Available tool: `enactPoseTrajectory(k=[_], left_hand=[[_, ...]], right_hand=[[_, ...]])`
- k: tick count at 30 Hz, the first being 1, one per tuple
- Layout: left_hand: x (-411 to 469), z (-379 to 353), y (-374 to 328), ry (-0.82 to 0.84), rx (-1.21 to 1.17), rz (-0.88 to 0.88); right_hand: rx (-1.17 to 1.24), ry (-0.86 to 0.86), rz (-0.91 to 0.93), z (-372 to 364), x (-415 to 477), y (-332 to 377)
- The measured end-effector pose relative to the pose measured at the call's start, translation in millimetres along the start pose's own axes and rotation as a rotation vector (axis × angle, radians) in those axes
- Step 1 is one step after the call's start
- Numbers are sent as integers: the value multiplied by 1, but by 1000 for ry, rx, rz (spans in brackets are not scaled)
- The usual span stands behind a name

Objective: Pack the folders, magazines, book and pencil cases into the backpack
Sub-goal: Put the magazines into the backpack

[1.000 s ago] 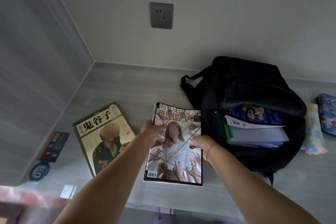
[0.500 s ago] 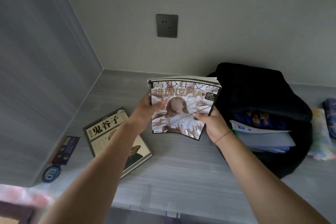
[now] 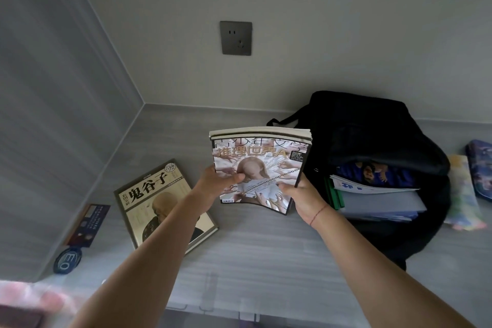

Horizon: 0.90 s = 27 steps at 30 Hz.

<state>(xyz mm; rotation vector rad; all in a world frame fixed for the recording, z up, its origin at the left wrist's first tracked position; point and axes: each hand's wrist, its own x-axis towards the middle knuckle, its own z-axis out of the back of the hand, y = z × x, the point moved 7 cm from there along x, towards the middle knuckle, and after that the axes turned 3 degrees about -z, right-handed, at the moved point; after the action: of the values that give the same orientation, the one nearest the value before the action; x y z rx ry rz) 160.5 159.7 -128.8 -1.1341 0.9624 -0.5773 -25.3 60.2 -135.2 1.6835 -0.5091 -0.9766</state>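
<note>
Fingers (image 3: 232,178) of the left hand (image 3: 213,184) were curled round the left edge of a glossy, soft-covered magazine with a pale illustrated cover (image 3: 259,165), the thumb pressed flat on its front. The right hand (image 3: 302,196) pinched the lower right corner. The magazine stood nearly upright just left of the slumped black fabric backpack (image 3: 372,125), its limp bottom edge bowing and its thick block of pages showing on top. Inside the backpack's open mouth lay smooth plastic folders (image 3: 383,204), grey, white and green, stacked flat. Further left of the backpack, a rectangular tan book with bold black characters (image 3: 157,202) lay flat on the grey wood-grain desk (image 3: 266,247). Right of the backpack lay a soft pastel pencil case (image 3: 463,194) and a dark blue pencil case (image 3: 480,168). A second earlier the magazine had lain flat on the desk beside the backpack; both hands had since lifted it off the surface.
</note>
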Motion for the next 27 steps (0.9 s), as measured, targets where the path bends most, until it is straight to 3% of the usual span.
enactPoseTrajectory(k=[4, 7, 15, 24, 25, 27], left_hand=[[-2, -4, -3, -106, 22, 38], [-1, -11, -20, -99, 55, -66], [4, -100, -61, 100, 141, -198], [-1, -232, -106, 189, 60, -137], [2, -238, -104, 171, 79, -129], [6, -259, -110, 166, 320, -296]], right_hand=[[-214, -9, -48, 4, -6, -20], [-245, -7, 6, 15, -19, -13], [69, -70, 128, 98, -68, 11], [339, -193, 177, 224, -110, 44], [361, -205, 171, 235, -113, 42], [414, -245, 154, 264, -125, 35]])
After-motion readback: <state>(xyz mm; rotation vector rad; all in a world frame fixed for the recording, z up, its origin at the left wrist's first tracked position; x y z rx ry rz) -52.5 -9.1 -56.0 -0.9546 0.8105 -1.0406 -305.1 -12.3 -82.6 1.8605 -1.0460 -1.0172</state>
